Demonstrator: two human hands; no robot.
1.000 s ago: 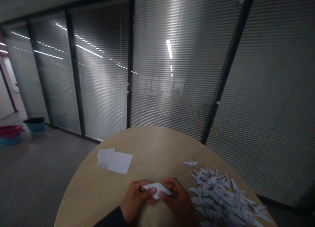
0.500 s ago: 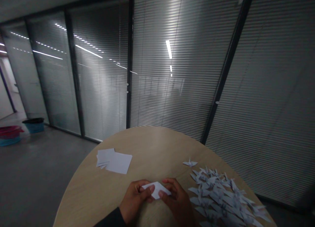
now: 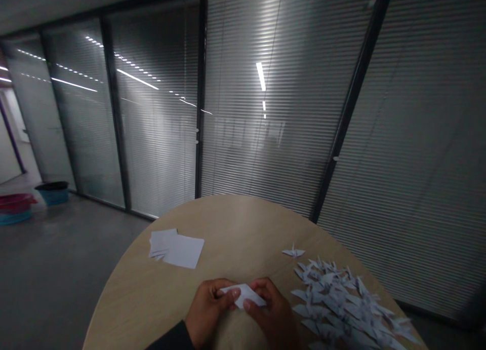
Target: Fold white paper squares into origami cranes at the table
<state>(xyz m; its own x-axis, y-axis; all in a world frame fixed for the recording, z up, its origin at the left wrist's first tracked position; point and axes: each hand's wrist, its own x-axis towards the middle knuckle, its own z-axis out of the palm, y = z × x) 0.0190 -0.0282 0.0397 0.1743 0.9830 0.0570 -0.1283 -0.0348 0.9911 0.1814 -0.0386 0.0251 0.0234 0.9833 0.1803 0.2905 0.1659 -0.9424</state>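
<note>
A small folded piece of white paper [image 3: 245,293] is held between both hands over the near part of the round table. My left hand [image 3: 209,305] pinches its left end, with the thumb lying on top. On the right end, my right hand [image 3: 274,309] grips it with the thumb at the lower edge and curled fingers behind. Right of my right hand lies a large heap of folded white paper cranes [image 3: 341,304]. One single paper crane [image 3: 293,251] sits apart, beyond the heap.
White square paper sheets [image 3: 184,251] lie overlapping on the left of the wooden table [image 3: 239,213]. Glass partitions with blinds [image 3: 266,152] stand behind it. Two lined bins, one black-topped [image 3: 53,193] and one red-topped [image 3: 15,208], are on the floor at far left.
My right fingers have curled in closer around the paper's right end. The folded paper has shifted slightly right and tilted a little. The sheets and cranes stay where they were.
</note>
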